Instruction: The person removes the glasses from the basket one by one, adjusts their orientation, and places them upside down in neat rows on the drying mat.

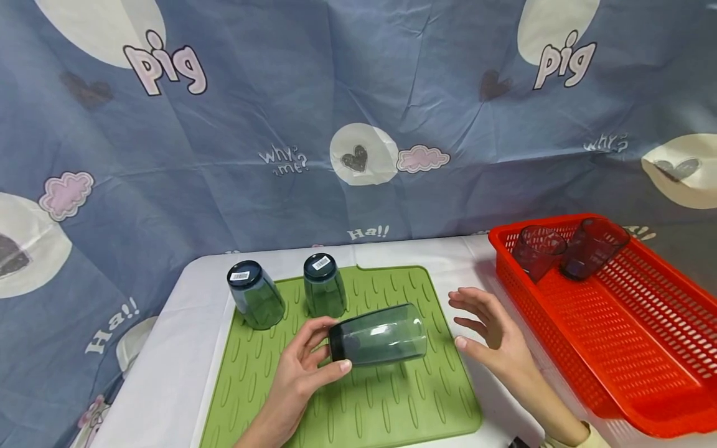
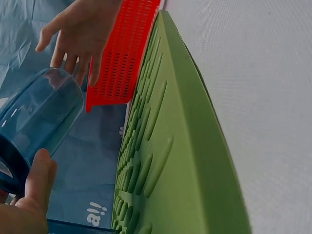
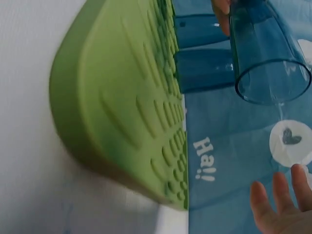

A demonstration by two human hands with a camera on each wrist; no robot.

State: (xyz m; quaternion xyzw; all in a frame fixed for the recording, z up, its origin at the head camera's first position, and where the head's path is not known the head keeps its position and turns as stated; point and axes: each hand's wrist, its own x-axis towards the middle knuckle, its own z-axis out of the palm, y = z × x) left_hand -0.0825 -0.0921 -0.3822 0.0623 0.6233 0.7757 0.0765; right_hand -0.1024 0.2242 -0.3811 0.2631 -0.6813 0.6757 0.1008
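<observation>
The left hand [image 1: 299, 367] has the blue tumbler [image 1: 378, 341] by its base end, thumb and fingers curled round the thick bottom, and the tumbler lies on its side above the green drying mat [image 1: 392, 410], mouth pointing toward the right hand [image 1: 493, 330]. That right hand hovers just off the open rim with fingers spread and straight, holding nothing. From the wrist views I can't quite tell whether the tumbler's wall rests on the mat or rides just over it.

It looks like clear, rigid plastic: light, stiff, probably slick when wet, and apt to roll on its side. The base is the firm spot; the thin rim would likely flex.

At the far edge of the mat stand two more tumblers [image 1: 254, 303], upside down. Right of the mat sits a red basket [image 1: 644, 348] with two tumblers inside.
</observation>
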